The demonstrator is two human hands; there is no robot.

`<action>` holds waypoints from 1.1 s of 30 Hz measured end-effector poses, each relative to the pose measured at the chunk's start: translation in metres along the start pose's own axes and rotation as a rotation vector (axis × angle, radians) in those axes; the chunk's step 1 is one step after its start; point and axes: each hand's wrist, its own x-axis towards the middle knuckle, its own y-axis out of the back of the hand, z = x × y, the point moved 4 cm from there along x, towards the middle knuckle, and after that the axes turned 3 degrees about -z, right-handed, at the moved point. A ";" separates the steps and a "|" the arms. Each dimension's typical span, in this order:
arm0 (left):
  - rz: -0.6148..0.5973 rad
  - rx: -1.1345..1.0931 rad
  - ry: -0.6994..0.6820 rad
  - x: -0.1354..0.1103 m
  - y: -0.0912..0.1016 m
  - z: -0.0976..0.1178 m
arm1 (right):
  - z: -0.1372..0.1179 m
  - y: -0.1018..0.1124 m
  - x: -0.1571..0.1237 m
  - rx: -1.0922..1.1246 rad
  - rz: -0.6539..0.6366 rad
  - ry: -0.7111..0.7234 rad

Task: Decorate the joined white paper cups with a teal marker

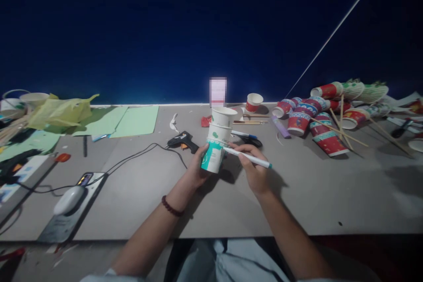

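Note:
A stack of paper cups (pixel 220 134), white above and teal and white below, is held slightly tilted over the table. My left hand (pixel 196 169) wraps around its lower left side, with the fingers partly hidden behind it. In my right hand (pixel 254 172) is a white marker pen (pixel 253 158) with a teal end, gripped like a pencil. The pen's tip points at the cups' right side, at the scalloped teal edge; whether it touches I cannot tell. Behind the stack lie a black glue gun (pixel 183 140) and another pen (pixel 243 134).
Decorated cup stacks (pixel 299 119) and wooden sticks (pixel 340 130) lie at the right. A red cup (pixel 254 102) stands at the back. At the left are green paper sheets (pixel 135 121), a yellow bag (pixel 61 112), a power strip (pixel 24 185), a phone (pixel 59 229) and a cable (pixel 122 163).

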 end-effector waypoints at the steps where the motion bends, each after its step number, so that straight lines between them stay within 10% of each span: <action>1: -0.006 -0.002 0.000 0.000 0.000 0.000 | 0.000 0.000 0.000 0.003 -0.001 -0.001; 33: -0.023 -0.002 -0.005 0.001 0.001 0.001 | 0.003 0.000 0.000 0.075 -0.032 -0.011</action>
